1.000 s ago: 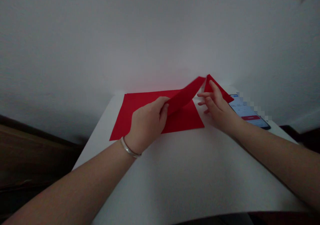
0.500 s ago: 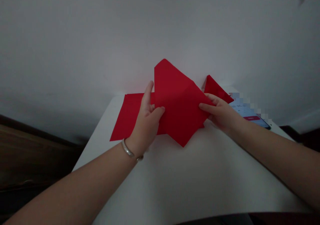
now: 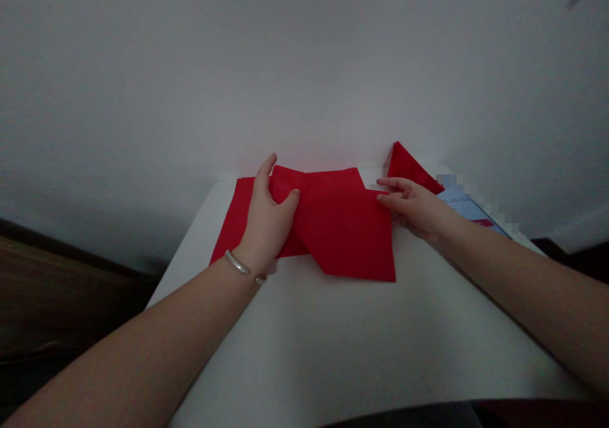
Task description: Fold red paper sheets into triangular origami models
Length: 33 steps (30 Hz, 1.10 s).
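A folded piece of red paper (image 3: 349, 238) with slanted corners lies tilted between my hands. My left hand (image 3: 266, 219), with a silver bangle at the wrist, grips its left side, thumb on top and the other fingers mostly hidden behind; the index finger points up. At the upper right corner, my right hand (image 3: 419, 207) pinches the paper between thumb and fingers. Beneath it, flat red paper (image 3: 231, 215) lies on the white table (image 3: 304, 352), partly covered by the held piece and my left hand.
A folded red paper triangle (image 3: 410, 171) stands near the wall, just behind my right hand. Beside it lies a phone (image 3: 469, 209) with a lit screen, partly blurred out. The pale wall (image 3: 304, 60) borders the table's back; dark wooden furniture (image 3: 71, 288) stands at left.
The held red paper has turned clockwise and come down lower over the flat paper. My left hand has shifted slightly left; my right hand stays at nearly the same place.
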Each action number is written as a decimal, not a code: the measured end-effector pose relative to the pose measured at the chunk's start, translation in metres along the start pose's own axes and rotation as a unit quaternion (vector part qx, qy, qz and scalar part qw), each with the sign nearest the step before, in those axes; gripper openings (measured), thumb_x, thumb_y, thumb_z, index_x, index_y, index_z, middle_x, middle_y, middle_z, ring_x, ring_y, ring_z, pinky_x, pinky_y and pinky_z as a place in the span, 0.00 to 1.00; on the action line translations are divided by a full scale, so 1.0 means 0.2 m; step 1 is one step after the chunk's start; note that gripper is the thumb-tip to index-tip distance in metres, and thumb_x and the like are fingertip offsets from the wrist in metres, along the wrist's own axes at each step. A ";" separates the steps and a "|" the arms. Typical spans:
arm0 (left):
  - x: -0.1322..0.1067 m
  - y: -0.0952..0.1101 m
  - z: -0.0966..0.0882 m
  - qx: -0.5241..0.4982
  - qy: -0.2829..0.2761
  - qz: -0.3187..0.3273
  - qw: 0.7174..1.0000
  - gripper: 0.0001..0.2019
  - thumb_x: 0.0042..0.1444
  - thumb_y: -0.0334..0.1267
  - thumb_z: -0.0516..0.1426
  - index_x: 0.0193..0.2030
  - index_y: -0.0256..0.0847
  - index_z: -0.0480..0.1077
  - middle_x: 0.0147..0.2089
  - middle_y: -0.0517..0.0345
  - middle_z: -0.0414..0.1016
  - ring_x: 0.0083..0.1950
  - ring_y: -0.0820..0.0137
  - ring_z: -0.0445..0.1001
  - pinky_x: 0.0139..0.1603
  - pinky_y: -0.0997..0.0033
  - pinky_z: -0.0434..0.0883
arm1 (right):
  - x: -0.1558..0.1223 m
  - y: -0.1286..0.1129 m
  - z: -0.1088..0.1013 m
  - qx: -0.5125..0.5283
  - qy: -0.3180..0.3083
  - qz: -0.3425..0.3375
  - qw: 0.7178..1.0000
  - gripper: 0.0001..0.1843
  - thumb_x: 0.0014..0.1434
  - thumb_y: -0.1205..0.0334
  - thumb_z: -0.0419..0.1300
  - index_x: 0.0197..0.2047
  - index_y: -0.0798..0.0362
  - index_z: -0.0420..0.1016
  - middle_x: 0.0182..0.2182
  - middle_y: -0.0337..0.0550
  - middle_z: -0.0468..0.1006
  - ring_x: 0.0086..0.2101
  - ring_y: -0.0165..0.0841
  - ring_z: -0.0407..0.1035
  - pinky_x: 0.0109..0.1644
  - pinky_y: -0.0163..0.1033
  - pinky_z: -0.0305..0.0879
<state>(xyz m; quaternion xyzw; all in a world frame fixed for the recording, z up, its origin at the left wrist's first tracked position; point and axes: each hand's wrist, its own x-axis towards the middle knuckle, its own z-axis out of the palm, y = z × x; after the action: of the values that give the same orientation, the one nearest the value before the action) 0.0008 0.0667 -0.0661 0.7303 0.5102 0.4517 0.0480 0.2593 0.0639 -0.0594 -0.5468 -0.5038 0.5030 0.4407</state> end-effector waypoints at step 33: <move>-0.10 0.18 -0.03 0.187 -0.378 0.248 0.872 0.37 0.58 0.63 0.46 0.67 0.41 0.55 0.66 0.45 0.61 0.65 0.51 0.59 0.63 0.47 0.58 | 0.14 0.09 -0.06 -0.327 -0.094 -0.169 0.925 0.21 0.56 0.60 0.56 0.54 0.48 0.74 0.44 0.45 0.78 0.40 0.38 0.71 0.44 0.44 0.70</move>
<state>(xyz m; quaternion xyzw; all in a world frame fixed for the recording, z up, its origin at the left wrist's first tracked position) 0.0214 0.0316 -0.0556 0.9433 0.3299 0.0347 -0.0137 0.2719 0.0906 -0.0794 -0.5173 -0.7643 0.2778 0.2667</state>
